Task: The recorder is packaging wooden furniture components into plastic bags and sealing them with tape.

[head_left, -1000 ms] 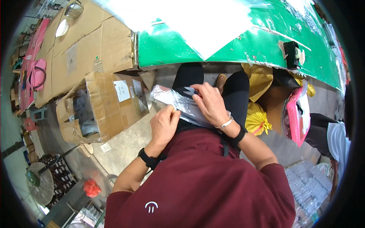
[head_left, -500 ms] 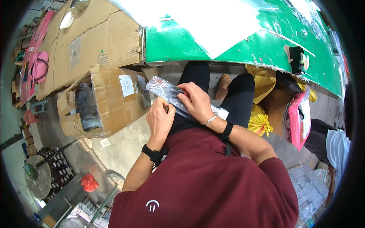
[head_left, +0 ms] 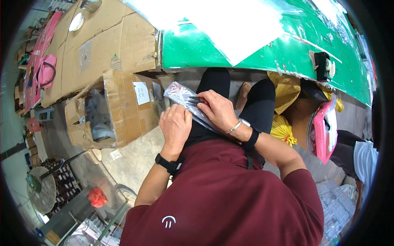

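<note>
My right hand point(head_left: 219, 110) pinches a dark tool point(head_left: 194, 100) over the clear bag point(head_left: 176, 92); my left hand point(head_left: 175, 126) is curled at its edge, its hold I cannot tell

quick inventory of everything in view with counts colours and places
plastic sleeve: one, clear, centre
pointed tool: one, dark, over the sleeve
open box: one, brown, left of centre
cardboard surface: one, brown, upper left
dish: one, white, on that surface
handled bag: one, pink, far left
tabletop: one, green, top
sheet: one, white, on the tabletop
yellow bags: at least two, yellow, right of centre
basket: one, pink, farther right
fan: one, grey, lower left
crumpled bag: one, red, lower left
other person: one, pale top, right edge
shirt: one, maroon, bottom
wristbands: two, black, wrists
left hand: one, bare, on sleeve
right hand: one, bare, holding tool
</note>
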Demonstrator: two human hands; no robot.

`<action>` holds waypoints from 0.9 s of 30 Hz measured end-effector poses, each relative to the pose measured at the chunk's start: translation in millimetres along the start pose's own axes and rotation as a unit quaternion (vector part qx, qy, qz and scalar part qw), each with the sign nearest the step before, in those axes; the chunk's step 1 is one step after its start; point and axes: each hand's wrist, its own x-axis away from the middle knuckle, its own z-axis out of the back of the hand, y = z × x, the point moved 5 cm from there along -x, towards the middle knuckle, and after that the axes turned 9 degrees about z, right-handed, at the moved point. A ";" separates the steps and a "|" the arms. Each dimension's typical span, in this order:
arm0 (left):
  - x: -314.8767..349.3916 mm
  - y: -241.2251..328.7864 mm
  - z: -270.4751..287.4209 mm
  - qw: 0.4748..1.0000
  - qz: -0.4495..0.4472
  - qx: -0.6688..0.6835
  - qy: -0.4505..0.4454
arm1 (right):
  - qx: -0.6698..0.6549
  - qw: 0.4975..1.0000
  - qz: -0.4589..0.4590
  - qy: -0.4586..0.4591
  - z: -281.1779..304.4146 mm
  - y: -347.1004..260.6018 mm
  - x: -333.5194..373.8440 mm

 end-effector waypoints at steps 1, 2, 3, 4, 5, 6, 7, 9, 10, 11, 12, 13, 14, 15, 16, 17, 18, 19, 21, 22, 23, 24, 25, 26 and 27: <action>-0.2 4.3 1.9 0.999 -0.036 0.002 0.016 | -0.007 0.999 -0.027 -0.017 1.5 1.9 0.9; -1.7 4.8 3.3 0.999 -0.037 0.003 0.018 | -0.014 0.998 -0.055 -0.034 2.3 5.1 1.6; -0.5 7.2 3.1 0.997 -0.060 0.050 -0.021 | -0.014 0.998 -0.055 -0.034 3.8 7.2 1.1; 1.1 10.0 2.7 0.990 -0.084 0.096 -0.059 | -0.021 0.997 -0.073 -0.030 5.5 12.4 -0.2; 1.8 9.6 1.1 0.987 -0.070 0.118 -0.088 | -0.028 0.995 -0.092 -0.026 6.3 15.7 -0.5; 0.7 7.8 2.1 0.987 -0.071 0.118 -0.088 | -0.028 0.995 -0.091 -0.025 6.1 14.6 -1.2; -0.4 3.4 -0.1 0.979 -0.050 0.149 -0.133 | -0.034 0.996 -0.080 -0.026 5.2 11.2 -1.3; 0.3 -0.1 -2.2 0.967 -0.029 0.180 -0.177 | -0.032 0.997 -0.059 -0.030 1.9 7.1 0.0; 1.8 -0.8 -1.8 0.961 -0.018 0.203 -0.188 | -0.031 0.997 -0.059 -0.030 1.5 6.1 1.8; 2.4 -1.5 -1.8 0.953 -0.006 0.227 -0.199 | -0.026 0.997 -0.067 -0.016 3.1 5.0 3.4; 2.5 -1.4 -1.1 0.953 -0.006 0.228 -0.201 | -0.020 0.997 -0.076 -0.003 4.8 3.8 4.6; 2.7 -1.1 -0.1 0.954 -0.009 0.226 -0.198 | -0.020 0.997 -0.078 -0.004 2.9 3.8 5.9; 3.4 -1.4 0.5 0.954 -0.011 0.225 -0.196 | -0.016 0.998 -0.062 -0.002 0.4 2.8 7.1; 2.8 -1.1 -0.1 0.954 -0.012 0.226 -0.195 | -0.011 0.999 -0.044 0.001 0.0 2.4 5.7; 3.3 -0.9 -0.4 0.954 -0.010 0.230 -0.190 | -0.010 0.999 -0.043 0.001 0.6 2.7 4.7; 3.5 -0.9 -0.8 0.954 -0.007 0.234 -0.185 | 0.003 0.999 -0.039 -0.011 0.7 2.4 3.6; 3.2 -0.4 -0.5 0.954 -0.006 0.235 -0.185 | 0.014 0.999 -0.036 -0.023 0.5 1.6 2.8; 2.9 0.6 0.8 0.956 -0.010 0.231 -0.181 | 0.015 0.999 -0.036 -0.024 0.4 1.3 1.8; 2.9 1.1 1.2 0.957 -0.013 0.228 -0.177 | 0.023 0.999 -0.031 -0.027 0.0 0.5 -0.6; 3.1 1.2 0.9 0.958 -0.014 0.228 -0.175 | 0.022 0.999 -0.031 -0.029 -0.1 0.1 -1.8; 3.2 1.3 0.5 0.958 -0.015 0.228 -0.174 | 0.025 0.999 -0.031 -0.030 -0.1 0.0 -2.9; 3.3 1.0 -0.1 0.958 -0.014 0.228 -0.174 | 0.028 0.999 -0.032 -0.032 -0.7 -0.1 -3.3; 3.1 1.4 -0.5 0.959 -0.018 0.226 -0.172 | 0.028 0.999 -0.033 -0.033 -2.2 0.4 -3.6; 2.9 2.1 -0.7 0.959 -0.024 0.224 -0.171 | 0.036 0.999 -0.027 -0.024 -3.3 0.8 -4.1; 2.9 2.1 -1.1 0.959 -0.022 0.224 -0.170 | 0.043 0.999 -0.022 -0.016 -4.1 0.6 -5.1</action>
